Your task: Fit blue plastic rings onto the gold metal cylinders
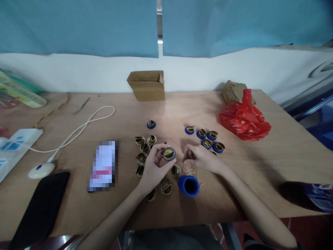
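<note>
Between the thumb and fingers of my left hand (155,169) is a round brass-coloured piece with a blue rim (169,154). Close by on the right, my right hand (199,157) has its fingers pinched together near thin wire loops (191,169); what they grip is too small to make out. Below the hands lies a blue roll with a dark hollow centre (189,185). Several brass pieces without blue rims (167,187) lie around and left of my left hand. Several blue-rimmed pieces (212,135) rest beyond my right hand, and another (151,124) sits farther left.
An open cardboard box (149,93) stands by the wall. At the right are a red plastic bag (244,121), a brown paper package (235,91) and a dark bottle (307,196). To the left lie a lit phone (103,166), a black phone (43,208), a white cable and a power strip (18,147).
</note>
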The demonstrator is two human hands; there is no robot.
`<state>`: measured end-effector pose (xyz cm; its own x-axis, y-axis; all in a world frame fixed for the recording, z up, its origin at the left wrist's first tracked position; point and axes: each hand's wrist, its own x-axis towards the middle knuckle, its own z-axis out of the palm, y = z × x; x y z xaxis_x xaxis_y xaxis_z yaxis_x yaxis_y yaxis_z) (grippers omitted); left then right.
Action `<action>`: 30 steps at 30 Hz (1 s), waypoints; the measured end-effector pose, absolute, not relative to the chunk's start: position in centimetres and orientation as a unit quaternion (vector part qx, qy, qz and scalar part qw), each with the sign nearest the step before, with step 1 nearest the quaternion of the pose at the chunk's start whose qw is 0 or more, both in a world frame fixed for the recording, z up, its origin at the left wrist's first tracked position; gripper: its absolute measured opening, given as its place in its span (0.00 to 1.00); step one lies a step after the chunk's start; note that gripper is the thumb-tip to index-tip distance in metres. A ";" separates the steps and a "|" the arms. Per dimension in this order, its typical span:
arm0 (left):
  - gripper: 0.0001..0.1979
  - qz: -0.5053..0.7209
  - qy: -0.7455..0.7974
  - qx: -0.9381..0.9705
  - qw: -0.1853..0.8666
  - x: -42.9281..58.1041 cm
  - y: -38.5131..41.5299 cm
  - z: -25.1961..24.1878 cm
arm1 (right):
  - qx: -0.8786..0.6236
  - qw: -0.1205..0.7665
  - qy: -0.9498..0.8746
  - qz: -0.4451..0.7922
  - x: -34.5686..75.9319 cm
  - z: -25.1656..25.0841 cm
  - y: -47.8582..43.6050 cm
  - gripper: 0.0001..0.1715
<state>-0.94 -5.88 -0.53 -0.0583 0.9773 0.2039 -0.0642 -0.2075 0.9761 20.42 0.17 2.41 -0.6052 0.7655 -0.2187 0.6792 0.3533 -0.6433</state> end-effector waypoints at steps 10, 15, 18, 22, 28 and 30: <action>0.19 0.573 0.443 0.527 0.444 -0.9 -5.9 -0.4 | -0.427 0.073 -0.830 0.351 20.4 1.4 0.4 0.16; 0.18 0.566 0.453 0.524 0.446 -1.0 -6.0 -0.4 | -0.417 0.092 -0.833 0.351 20.5 1.0 0.5 0.16; 0.18 0.566 0.454 0.525 0.446 -1.0 -6.0 -0.3 | -0.416 0.098 -0.834 0.350 20.6 0.8 0.5 0.16; 0.18 0.564 0.449 0.530 0.446 -1.0 -6.0 -0.2 | -0.415 0.103 -0.836 0.345 21.2 1.0 0.6 0.17; 0.18 0.563 0.454 0.527 0.446 -1.0 -6.0 -0.2 | -0.420 0.082 -0.827 0.363 21.9 1.6 0.9 0.19; 0.18 0.564 0.455 0.527 0.444 -1.0 -6.0 -0.3 | -0.417 0.081 -0.825 0.373 22.0 1.8 0.9 0.19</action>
